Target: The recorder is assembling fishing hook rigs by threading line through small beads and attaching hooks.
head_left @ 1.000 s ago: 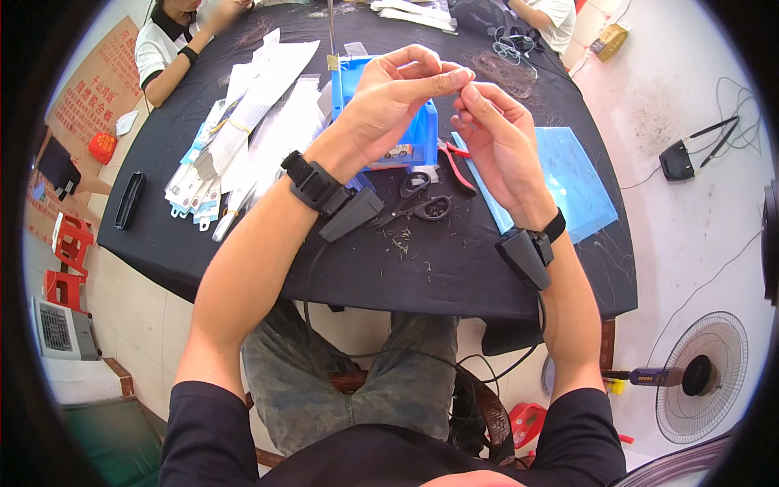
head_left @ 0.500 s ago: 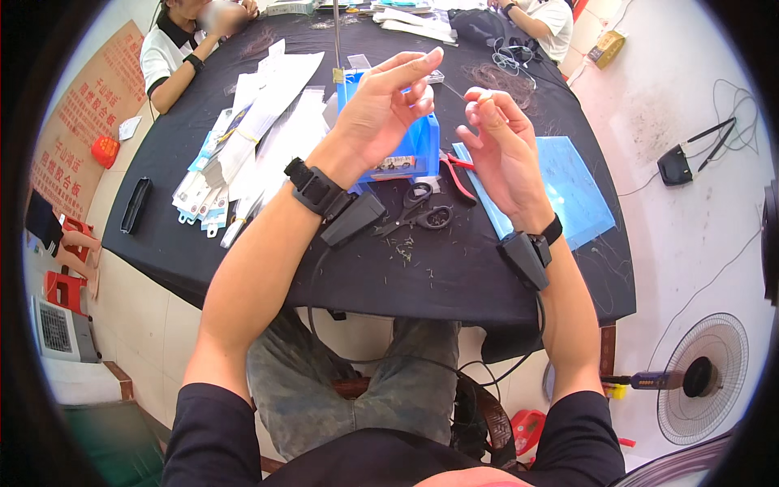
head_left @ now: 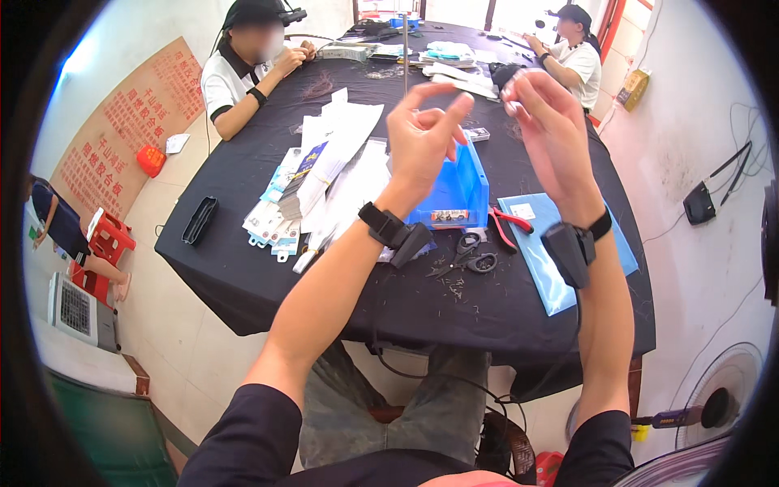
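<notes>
My left hand (head_left: pixel 424 142) is raised over the near side of the blue bin (head_left: pixel 480 187), its fingers curled and its thumb close to the bent index finger. Whatever it may hold is too fine to see. Level with it on the right, my right hand (head_left: pixel 558 134) has thumb and fingertips pressed together; anything in that pinch cannot be made out. Below the hands lie black-handled scissors (head_left: pixel 479 261) and red-handled pliers (head_left: pixel 519 219). A shiny light-blue plastic sheet or sleeve (head_left: pixel 552 280) lies under my right wrist. Both wrists wear black strapped devices.
White paper strips and cards (head_left: pixel 333 146) are heaped left of the bin, near a black open case (head_left: pixel 200 221). A thin metal rod (head_left: pixel 406 57) stands behind my left hand. Small clippings dot the black tablecloth (head_left: pixel 414 312). Two people sit farther along the table.
The view has tilted up and shifted left, showing more of the far table. Both hands remain raised; a thin line seen between them earlier can no longer be made out.
</notes>
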### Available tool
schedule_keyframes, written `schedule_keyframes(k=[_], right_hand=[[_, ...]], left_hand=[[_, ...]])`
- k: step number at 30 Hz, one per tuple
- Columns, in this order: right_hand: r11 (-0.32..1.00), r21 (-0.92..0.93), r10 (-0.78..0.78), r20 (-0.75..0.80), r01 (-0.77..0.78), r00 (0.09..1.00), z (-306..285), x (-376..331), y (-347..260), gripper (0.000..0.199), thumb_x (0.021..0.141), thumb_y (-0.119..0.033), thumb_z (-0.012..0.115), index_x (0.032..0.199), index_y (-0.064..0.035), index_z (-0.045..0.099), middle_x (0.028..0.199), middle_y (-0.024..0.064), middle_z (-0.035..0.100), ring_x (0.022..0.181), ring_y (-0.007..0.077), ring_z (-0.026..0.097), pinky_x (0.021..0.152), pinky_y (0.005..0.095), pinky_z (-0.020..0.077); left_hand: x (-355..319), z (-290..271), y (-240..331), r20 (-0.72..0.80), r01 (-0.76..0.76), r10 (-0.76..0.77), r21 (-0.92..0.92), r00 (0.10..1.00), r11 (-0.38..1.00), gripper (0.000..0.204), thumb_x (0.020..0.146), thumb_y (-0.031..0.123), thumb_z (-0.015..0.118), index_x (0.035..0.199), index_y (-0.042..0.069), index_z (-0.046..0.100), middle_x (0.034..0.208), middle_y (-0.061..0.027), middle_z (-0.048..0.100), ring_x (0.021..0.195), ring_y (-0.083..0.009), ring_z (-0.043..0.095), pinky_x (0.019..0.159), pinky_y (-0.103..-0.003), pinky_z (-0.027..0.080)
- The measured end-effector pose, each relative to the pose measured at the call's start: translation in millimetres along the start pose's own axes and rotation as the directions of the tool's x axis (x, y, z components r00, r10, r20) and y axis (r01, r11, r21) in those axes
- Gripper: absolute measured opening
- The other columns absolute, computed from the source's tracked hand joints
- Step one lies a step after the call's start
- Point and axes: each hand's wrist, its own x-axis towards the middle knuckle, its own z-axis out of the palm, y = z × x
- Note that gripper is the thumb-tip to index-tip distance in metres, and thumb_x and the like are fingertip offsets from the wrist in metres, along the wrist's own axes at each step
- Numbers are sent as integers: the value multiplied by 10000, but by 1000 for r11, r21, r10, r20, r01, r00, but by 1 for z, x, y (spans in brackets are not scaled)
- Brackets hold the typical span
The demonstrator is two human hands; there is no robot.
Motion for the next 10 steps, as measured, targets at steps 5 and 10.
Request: schedule_keyframes(k=[5, 10], right_hand=[[999, -39, -14, 100, 18, 995, 36, 24, 1, 163, 1027, -186, 676, 1069, -34, 718, 999, 84, 750, 912, 162, 723, 927, 303, 527], [998, -61, 7, 55, -4, 998, 38, 22, 14, 177, 1022, -206, 687, 1054, -34, 712, 951, 68, 747, 779, 144, 726, 819, 279, 544]], left_hand=[[13, -16, 4, -237, -96, 88, -22, 967, 995, 510, 1046, 230, 650, 1458, -6, 463, 669, -94, 690, 460, -110, 564, 441, -241, 406], [27, -32, -13, -428, -56, 18, -77, 904, 995, 473, 1015, 176, 701, 1397, -42, 527, 870, -159, 725, 557, -129, 621, 511, -240, 473]])
